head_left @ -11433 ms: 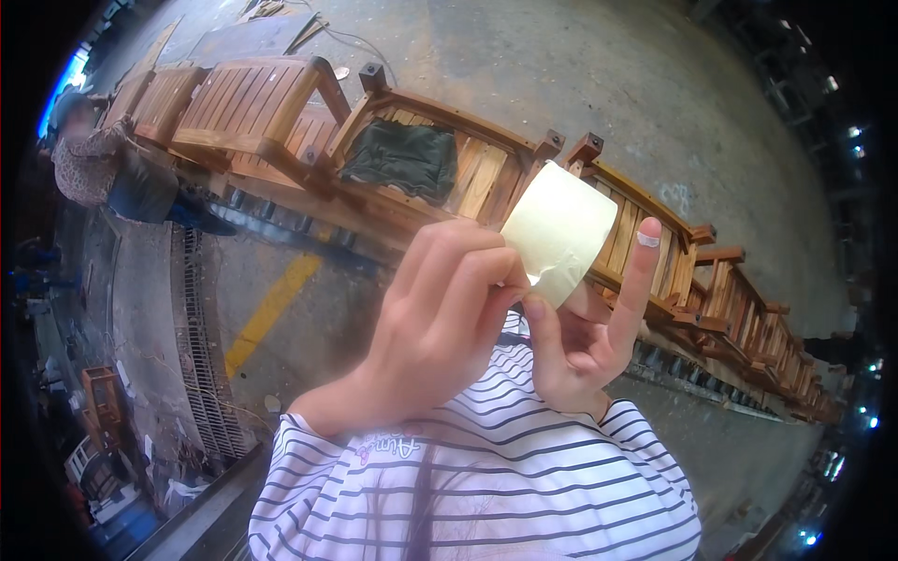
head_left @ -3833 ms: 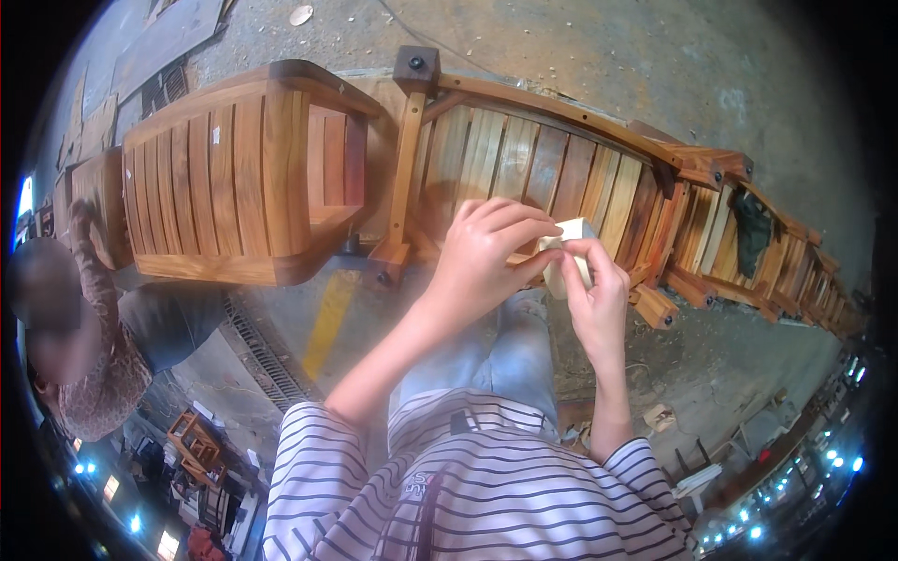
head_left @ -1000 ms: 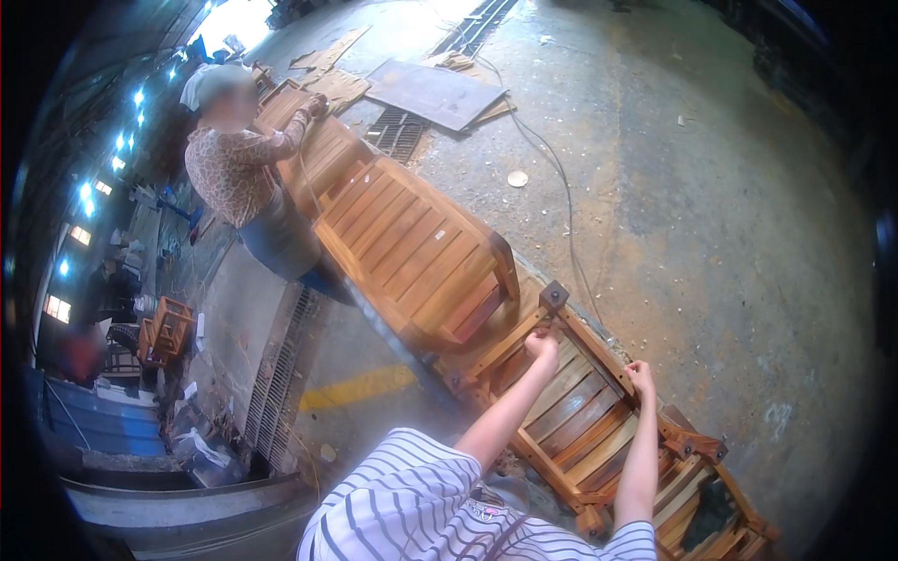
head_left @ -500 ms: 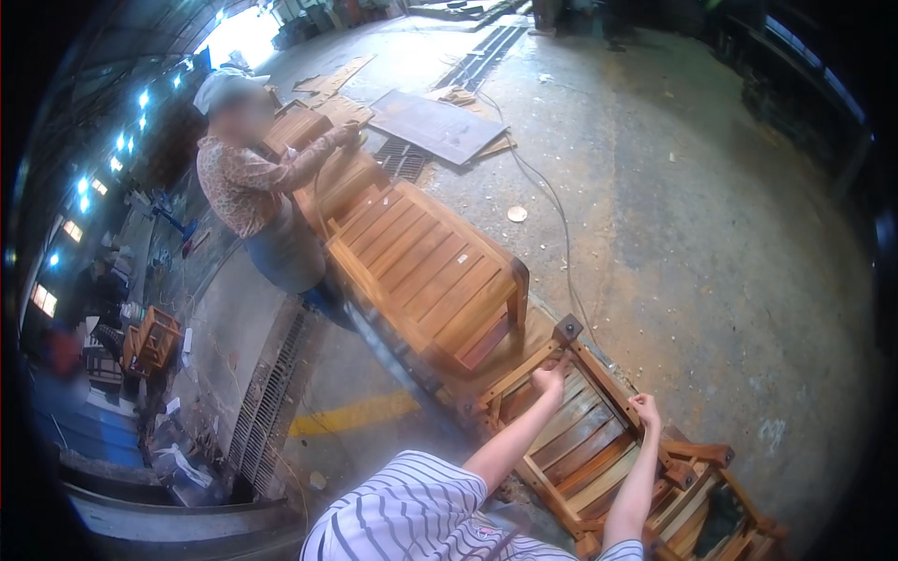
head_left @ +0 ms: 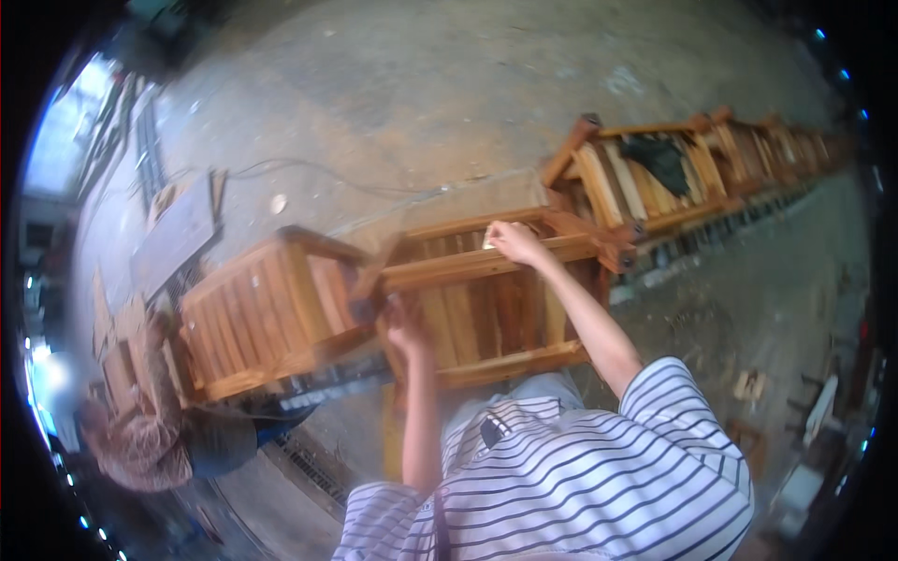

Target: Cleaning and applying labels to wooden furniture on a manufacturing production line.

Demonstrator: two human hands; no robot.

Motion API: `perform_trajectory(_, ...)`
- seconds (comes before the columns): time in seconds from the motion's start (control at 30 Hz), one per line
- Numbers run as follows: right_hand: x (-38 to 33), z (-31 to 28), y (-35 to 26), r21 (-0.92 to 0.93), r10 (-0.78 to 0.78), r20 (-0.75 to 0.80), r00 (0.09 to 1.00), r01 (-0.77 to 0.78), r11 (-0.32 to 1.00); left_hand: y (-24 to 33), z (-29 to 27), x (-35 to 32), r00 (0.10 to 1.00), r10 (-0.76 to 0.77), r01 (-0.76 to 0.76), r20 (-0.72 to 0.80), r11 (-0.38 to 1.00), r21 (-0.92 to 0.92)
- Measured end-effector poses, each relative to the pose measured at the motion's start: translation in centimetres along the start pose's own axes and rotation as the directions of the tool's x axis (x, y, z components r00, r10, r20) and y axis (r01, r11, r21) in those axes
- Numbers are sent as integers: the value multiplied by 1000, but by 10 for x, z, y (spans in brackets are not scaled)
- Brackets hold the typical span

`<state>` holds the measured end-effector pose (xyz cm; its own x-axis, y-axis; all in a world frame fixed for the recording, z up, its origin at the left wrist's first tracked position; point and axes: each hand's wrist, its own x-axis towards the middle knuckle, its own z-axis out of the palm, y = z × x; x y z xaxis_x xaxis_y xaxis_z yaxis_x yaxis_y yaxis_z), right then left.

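The person in the striped shirt (head_left: 599, 477) stands at a wooden slatted chair (head_left: 486, 299) laid over on the concrete floor (head_left: 421, 103), and all positions below are given relative to that chair. The right hand (head_left: 513, 241) rests on the chair's far top rail, fingers curled down onto the wood over a small pale piece (head_left: 488, 243), probably paper or tape; whether it is pinched or only pressed flat cannot be told. The left hand (head_left: 404, 323) is at the chair's left end, closed loosely about the frame by the corner joint; the blur hides how firm the grip is. Half a second ago both hands were on the near rail of the chair, low in the view and spread apart; now the right has gone up to the far rail, and the view has swung round to bring the chair to the middle. In my judgement the hands have moved on to working a fresh spot on the frame. Left of the chair stands a second slatted chair (head_left: 267, 313), touching it. Beyond its right end a row of like chairs (head_left: 711, 159) runs away, one holding a dark cloth (head_left: 659, 159). Below the second chair a co-worker (head_left: 159, 444) crouches.
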<state>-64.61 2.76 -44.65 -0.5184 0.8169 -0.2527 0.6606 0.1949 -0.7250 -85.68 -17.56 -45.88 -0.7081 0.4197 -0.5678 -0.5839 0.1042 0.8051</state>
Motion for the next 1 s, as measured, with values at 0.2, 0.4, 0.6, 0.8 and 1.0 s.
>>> perform_trajectory(0.2, -104, 17, -9, 24, -40, -168, 985, 44, 999, 102, -62, -143, 914, -253, 14, 318, 801, 599)
perform_trajectory(0.4, -185, -31, -22, 395, 226, -587, 778, 31, 918, 167, -56, -129, 875, 337, -484, 348, 649, 587)
perform_trajectory(0.6, -244, -90, 166, -57, 375, -616, 693, -514, 856, 72, -63, -21, 895, -284, -190, 344, 455, 870)
perform_trajectory(0.8, -244, 14, 248, 616, 850, 27, 526, -678, 400, 22, -61, 28, 949, -257, -6, 180, 560, 829)
perform_trajectory(1.0, -220, -17, 174, 751, 784, 199, 589, -605, 264, 39, -83, 40, 945, -194, -87, 263, 625, 775)
